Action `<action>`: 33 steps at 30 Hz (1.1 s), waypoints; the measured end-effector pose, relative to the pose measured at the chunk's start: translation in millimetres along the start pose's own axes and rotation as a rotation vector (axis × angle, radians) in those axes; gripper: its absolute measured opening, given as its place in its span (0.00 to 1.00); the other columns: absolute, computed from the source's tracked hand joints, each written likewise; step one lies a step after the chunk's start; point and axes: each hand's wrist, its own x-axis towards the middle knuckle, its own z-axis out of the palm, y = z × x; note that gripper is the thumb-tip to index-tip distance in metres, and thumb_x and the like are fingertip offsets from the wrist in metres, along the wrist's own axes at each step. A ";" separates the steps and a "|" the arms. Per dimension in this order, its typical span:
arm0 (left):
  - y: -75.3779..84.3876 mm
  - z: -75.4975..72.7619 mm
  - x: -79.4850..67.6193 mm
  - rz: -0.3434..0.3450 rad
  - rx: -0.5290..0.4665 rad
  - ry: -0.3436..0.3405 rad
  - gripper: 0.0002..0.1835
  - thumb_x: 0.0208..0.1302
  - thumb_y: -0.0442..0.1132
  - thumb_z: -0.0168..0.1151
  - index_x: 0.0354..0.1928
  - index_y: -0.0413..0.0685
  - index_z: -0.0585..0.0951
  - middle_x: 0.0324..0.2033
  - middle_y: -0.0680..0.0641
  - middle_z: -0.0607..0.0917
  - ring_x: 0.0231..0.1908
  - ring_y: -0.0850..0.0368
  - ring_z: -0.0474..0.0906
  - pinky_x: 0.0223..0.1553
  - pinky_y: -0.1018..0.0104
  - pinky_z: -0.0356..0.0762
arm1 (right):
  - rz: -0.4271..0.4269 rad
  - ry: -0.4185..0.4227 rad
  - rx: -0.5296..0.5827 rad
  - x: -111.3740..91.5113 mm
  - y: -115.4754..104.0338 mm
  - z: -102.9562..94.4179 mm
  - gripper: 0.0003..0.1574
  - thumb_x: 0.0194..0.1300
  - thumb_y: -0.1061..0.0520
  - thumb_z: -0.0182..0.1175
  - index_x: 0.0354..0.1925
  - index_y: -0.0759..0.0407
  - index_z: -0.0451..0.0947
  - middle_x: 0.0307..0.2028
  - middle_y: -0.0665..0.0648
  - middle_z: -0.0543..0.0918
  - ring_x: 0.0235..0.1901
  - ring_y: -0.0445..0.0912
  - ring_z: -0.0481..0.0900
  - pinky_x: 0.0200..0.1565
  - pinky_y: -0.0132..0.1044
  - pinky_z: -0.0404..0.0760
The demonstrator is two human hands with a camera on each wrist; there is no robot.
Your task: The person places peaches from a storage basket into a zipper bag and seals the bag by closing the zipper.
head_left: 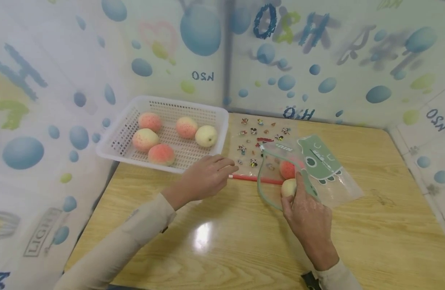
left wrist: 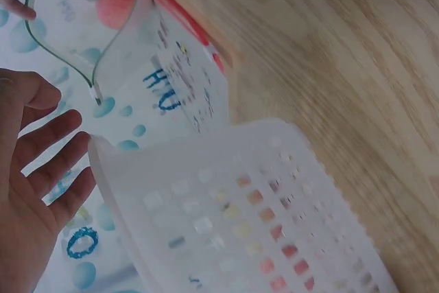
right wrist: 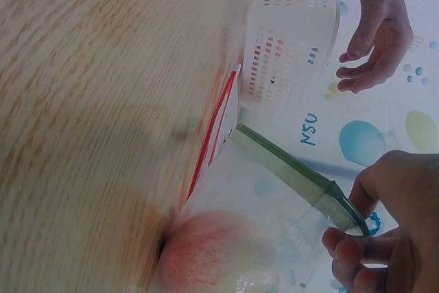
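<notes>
My right hand (head_left: 309, 219) pinches the rim of a clear zip bag (right wrist: 295, 169) with green edging and a green dinosaur print. The bag's mouth gapes toward the left. Inside it are two peaches, a red one (head_left: 288, 170) and a pale one (head_left: 289, 187). My left hand (head_left: 208, 175) hovers by the front right corner of a white perforated basket (head_left: 164, 104), and nothing is in its loosely bent fingers. Several peaches (head_left: 161, 154) lie in the basket, some reddish and one pale yellow (head_left: 206, 136).
A flat clear bag (head_left: 240, 139) with cartoon prints and a red zip strip (head_left: 248, 177) lies on the wooden table (head_left: 222, 245), partly under the green-edged bag. Patterned walls (head_left: 298, 72) border the table at the back and sides.
</notes>
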 end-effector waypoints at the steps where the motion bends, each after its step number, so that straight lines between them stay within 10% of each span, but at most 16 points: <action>1: -4.0 -0.7 -2.1 -0.007 0.003 0.007 0.18 0.57 0.37 0.52 0.51 0.44 0.76 0.46 0.48 0.78 0.47 0.52 0.72 0.49 0.61 0.70 | -0.001 0.001 -0.005 0.1 -0.1 0.2 0.41 0.50 0.54 0.53 0.63 0.62 0.60 0.06 0.52 0.65 0.06 0.41 0.53 0.06 0.33 0.49; 20: -47.8 -12.2 -35.5 -0.126 -0.008 -0.005 0.21 0.54 0.35 0.57 0.52 0.42 0.75 0.49 0.44 0.77 0.50 0.45 0.71 0.50 0.54 0.68 | -0.002 -0.020 0.032 -4.5 -2.2 6.4 0.42 0.49 0.53 0.51 0.64 0.60 0.59 0.09 0.54 0.70 0.06 0.41 0.54 0.06 0.32 0.49; 33: -62.8 -20.6 -53.2 -0.389 0.186 -0.106 0.28 0.51 0.45 0.60 0.56 0.45 0.72 0.51 0.40 0.74 0.49 0.39 0.70 0.47 0.45 0.67 | 0.013 -0.060 0.044 -6.2 -3.3 7.6 0.43 0.48 0.54 0.53 0.64 0.60 0.59 0.07 0.48 0.62 0.05 0.40 0.53 0.05 0.32 0.49</action>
